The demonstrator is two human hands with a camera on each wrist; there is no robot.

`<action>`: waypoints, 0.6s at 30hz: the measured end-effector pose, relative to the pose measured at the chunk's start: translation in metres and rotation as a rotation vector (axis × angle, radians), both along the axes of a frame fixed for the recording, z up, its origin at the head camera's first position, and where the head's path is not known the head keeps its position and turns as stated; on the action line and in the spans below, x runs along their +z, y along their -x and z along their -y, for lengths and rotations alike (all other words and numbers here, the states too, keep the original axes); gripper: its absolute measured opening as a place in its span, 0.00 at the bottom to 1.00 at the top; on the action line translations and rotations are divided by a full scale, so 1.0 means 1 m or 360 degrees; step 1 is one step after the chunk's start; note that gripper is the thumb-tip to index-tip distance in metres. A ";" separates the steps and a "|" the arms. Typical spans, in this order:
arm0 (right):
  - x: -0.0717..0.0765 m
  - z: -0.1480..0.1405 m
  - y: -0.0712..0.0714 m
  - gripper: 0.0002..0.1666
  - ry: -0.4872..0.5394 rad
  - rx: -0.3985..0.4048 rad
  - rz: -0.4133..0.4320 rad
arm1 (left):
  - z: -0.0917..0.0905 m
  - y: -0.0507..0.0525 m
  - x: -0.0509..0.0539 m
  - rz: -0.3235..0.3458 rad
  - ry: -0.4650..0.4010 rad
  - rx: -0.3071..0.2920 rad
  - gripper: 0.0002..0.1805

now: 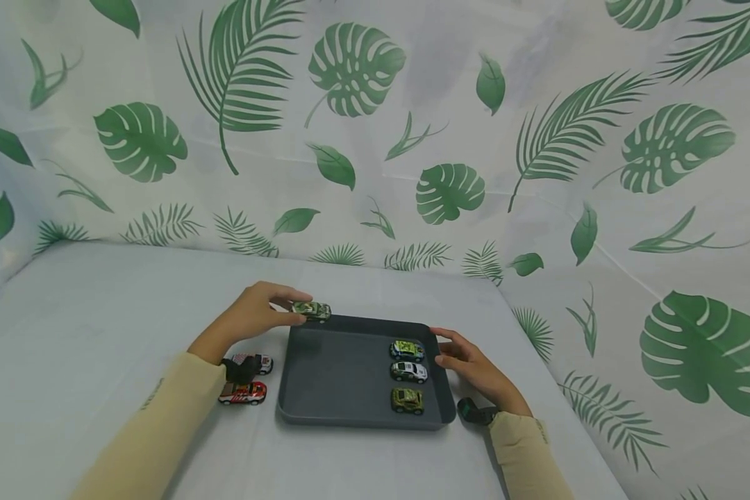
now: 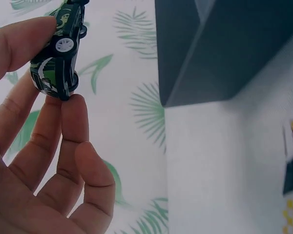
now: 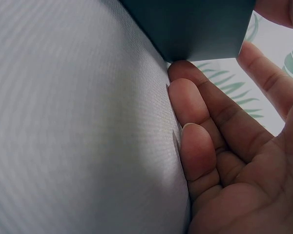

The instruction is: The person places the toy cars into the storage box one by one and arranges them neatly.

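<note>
My left hand pinches a green camouflage toy car between thumb and fingers, over the back left corner of the grey tray. In the left wrist view that car is tilted between the thumb and fingertips of the left hand. At the tray's right side, my right hand grips the wall, thumb at the rim. The right wrist view has the right hand against the tray's outer wall, its lower fingers loosely curled on the white cloth.
Inside the tray's right part stand a yellow-green car, a white and green car and an olive car. Left of the tray, a red car and a white patterned car lie beside the left wrist, the latter partly hidden.
</note>
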State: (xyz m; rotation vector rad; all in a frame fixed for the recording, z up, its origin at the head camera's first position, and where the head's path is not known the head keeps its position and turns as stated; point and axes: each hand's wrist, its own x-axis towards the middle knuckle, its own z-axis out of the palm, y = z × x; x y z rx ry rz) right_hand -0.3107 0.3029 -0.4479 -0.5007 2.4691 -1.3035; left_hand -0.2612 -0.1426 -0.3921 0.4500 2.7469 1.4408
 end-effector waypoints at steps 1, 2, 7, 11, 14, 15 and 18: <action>0.000 0.000 0.000 0.39 -0.0001 -0.0003 -0.0001 | -0.001 0.001 0.000 0.0006 0.0000 0.0002 0.22; 0.000 0.000 0.000 0.39 -0.0001 -0.0004 -0.0002 | -0.003 0.001 0.001 0.0008 0.0002 0.0003 0.22; 0.000 0.000 0.000 0.39 0.0000 -0.0001 -0.0005 | -0.010 0.003 0.004 0.0010 0.0004 0.0009 0.21; 0.000 0.000 0.001 0.39 -0.0001 0.0009 -0.0009 | -0.016 0.005 0.006 0.0006 -0.0020 0.0002 0.21; 0.000 0.000 0.001 0.39 0.0000 0.0014 -0.0014 | -0.020 0.006 0.006 -0.0004 -0.0030 -0.0011 0.21; 0.000 0.000 0.001 0.39 0.0002 0.0015 -0.0013 | -0.022 0.007 0.006 -0.0012 -0.0033 -0.0018 0.21; 0.000 0.000 0.001 0.39 0.0008 0.0012 -0.0005 | -0.027 0.008 0.006 -0.0043 -0.0035 -0.0039 0.21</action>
